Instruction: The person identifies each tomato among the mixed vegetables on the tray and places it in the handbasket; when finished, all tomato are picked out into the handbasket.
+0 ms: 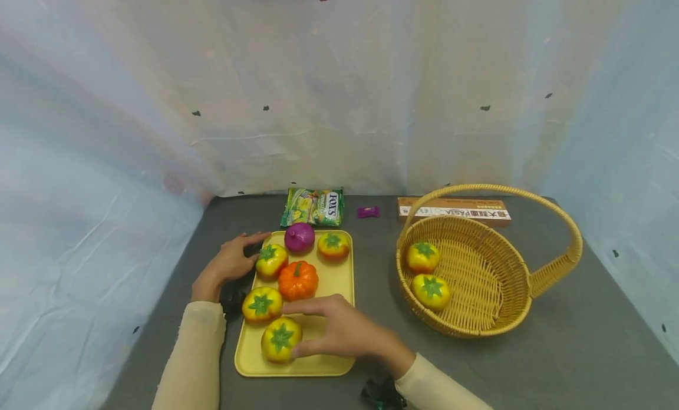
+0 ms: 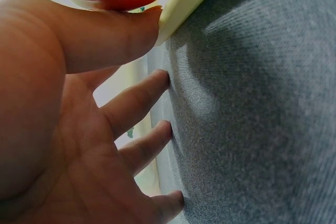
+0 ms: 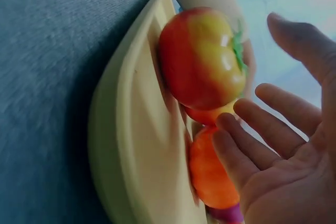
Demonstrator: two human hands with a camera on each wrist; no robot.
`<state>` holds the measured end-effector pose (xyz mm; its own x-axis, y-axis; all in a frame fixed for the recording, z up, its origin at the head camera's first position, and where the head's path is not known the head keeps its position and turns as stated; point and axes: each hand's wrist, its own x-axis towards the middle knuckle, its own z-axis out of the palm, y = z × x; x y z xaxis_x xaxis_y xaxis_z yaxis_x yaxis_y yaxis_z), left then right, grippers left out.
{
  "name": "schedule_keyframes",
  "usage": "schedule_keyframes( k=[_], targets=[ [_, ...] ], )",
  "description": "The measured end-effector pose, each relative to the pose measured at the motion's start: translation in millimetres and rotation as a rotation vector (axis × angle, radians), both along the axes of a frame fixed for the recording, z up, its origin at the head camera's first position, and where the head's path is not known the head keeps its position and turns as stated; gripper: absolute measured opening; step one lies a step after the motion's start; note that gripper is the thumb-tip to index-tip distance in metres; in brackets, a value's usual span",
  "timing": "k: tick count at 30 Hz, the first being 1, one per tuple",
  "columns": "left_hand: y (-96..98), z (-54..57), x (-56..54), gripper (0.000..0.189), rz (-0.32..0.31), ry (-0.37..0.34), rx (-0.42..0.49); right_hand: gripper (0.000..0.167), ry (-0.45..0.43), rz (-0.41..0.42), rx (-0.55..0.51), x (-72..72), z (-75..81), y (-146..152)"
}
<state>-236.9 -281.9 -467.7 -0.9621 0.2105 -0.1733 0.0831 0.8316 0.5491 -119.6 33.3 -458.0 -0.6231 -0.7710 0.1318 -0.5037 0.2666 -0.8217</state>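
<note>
My left hand point(image 1: 229, 261) is at the left edge of a yellow tray point(image 1: 339, 366). In the left wrist view its thumb touches the tray's rim point(image 2: 181, 3), and its spread fingertips rest on the grey cloth. Above the tray's near end, my right hand point(image 1: 342, 330) is spread, thumb and fingers apart beside the nearest persimmon point(image 1: 281, 340), holding nothing. That persimmon point(image 3: 202, 59) is yellow and red with a green calyx. Other persimmons point(image 1: 262, 304), an orange pumpkin point(image 1: 298, 280) and a purple onion point(image 1: 299, 237) also lie on the tray.
Right of the tray stands a wicker basket point(image 1: 477, 280) with a tall arched handle and two persimmons point(image 1: 431, 291) inside. Behind lie a green FOX'S packet point(image 1: 314, 207), a small purple wrapped sweet point(image 1: 368, 212) and a long pasta box point(image 1: 453, 210). Pale curtains surround the table.
</note>
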Motion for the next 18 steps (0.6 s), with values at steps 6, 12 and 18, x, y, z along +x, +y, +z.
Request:
schedule_keyframes(
  k=[6,12,18],
  targets=[
    [-0.3,-1.0,0.4,0.056,-0.014,0.013,0.008,0.059,0.006,0.028,0.068,-2.5,-5.0,-12],
    [-0.5,-2.3,-0.3,0.056,-0.026,0.039,0.003,0.054,0.075,0.028,0.117,-3.8,-7.7,-13],
    [-0.2,-1.5,0.3,0.056,-0.031,0.041,0.001,0.051,0.113,0.007,0.123,-4.0,-9.5,-16]
  ],
)
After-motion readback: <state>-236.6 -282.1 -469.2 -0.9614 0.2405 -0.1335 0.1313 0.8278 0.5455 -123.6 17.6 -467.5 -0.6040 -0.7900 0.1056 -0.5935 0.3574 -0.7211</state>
